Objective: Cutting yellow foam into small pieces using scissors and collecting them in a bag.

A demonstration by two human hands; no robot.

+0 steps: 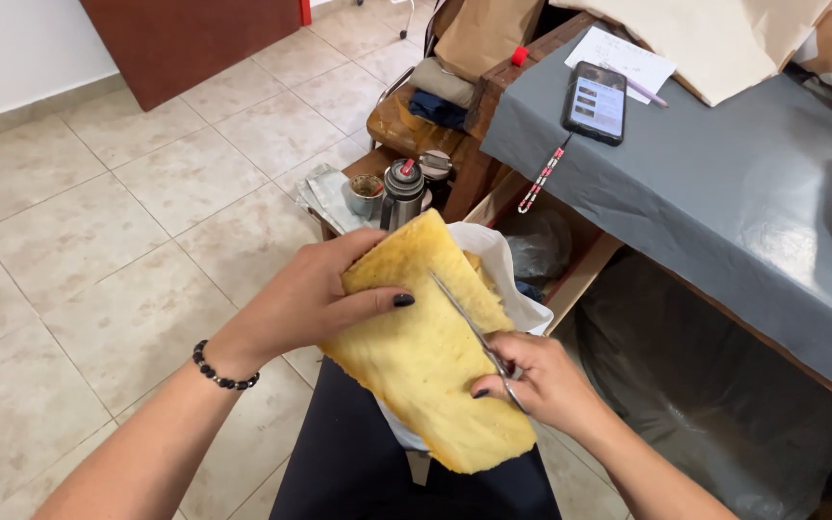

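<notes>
From the head camera looking down, the left hand point(315, 299), with a dark bead bracelet point(223, 371) at its wrist, is closed around the upper edge of a thick yellow foam piece point(430, 356), thumb lying across its face and fingers behind it. The right hand point(536, 380), low and to the right of the left one, grips a pair of metal scissors point(474, 332) whose blades run up across the foam towards the left thumb. A white cloth point(507, 274) shows just behind the foam, above the right hand. Beyond the left hand, on a low wooden stand, sit a metal flask point(403, 193) and a small cup point(366, 193). Up and right of the right hand, a grey-covered worktop point(724, 193) carries a phone point(596, 101).
</notes>
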